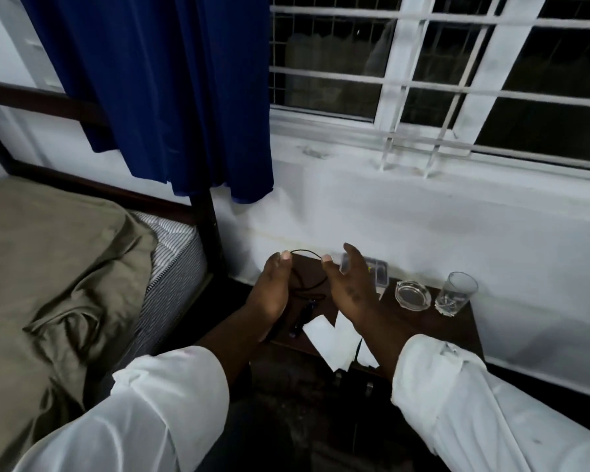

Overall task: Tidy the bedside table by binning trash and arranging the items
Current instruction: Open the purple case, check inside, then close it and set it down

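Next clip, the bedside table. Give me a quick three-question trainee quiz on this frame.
1. True or false: the glass stands to the right of the ashtray.
2. What runs between the left hand and the right hand? A) cord B) spoon C) belt
3. Fill in: the curtain is ____.
Key: 1 true; 2 A; 3 blue.
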Motion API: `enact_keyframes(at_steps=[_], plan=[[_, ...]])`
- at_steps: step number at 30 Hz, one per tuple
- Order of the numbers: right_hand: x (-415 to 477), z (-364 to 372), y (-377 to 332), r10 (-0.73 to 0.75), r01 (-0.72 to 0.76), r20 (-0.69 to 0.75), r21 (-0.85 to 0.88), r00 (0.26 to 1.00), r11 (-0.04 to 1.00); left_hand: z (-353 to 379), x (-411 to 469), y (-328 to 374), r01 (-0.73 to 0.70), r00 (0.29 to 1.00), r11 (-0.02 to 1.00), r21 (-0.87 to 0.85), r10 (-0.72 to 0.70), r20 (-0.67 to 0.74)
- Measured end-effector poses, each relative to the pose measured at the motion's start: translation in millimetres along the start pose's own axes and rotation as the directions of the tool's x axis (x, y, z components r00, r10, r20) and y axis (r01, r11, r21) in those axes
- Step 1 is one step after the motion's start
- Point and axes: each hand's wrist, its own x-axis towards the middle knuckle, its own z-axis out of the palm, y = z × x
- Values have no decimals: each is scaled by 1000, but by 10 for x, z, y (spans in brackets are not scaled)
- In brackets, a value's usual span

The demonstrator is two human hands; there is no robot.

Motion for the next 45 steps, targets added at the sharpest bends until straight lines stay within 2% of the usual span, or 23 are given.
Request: enact_keyframes(at_steps=[3,9,13,16,20,24,28,37,45], plan=[[83,214,178,9,-7,51,-47,999,999,-27,-4,-153,23,1000,999,-30,-23,-9],[177,610,514,77,-64,137,-100,987,993,-164,230,-727,184,979,983,9,-183,-90],[231,858,694,137,-121,179,-99,974,988,-217,373,-1066,257,965,965,57,-254,-67],[223,1019,825,165,-147,226,-94,960,985,-246,506,-1434,247,969,954,169,-247,-19],[182,1204,1012,197,-166,272,-133,942,977,-256,775,-2190,229,971,897,378,-237,-24],[162,1315,1153,246,-208,297,-156,922,966,-164,591,-1778,201,973,770,606,-229,-31],[159,1357,1179,251,-219,316,-134,915,967,-140,652,-1832,169,980,666,727,-194,-51],[170,1325,1136,242,-226,350,-86,905,970,-100,722,-1882,225,973,681,697,-199,-119],[95,1073,951,279,-316,320,69,905,946,-87,518,-1454,231,973,869,437,-202,-112]])
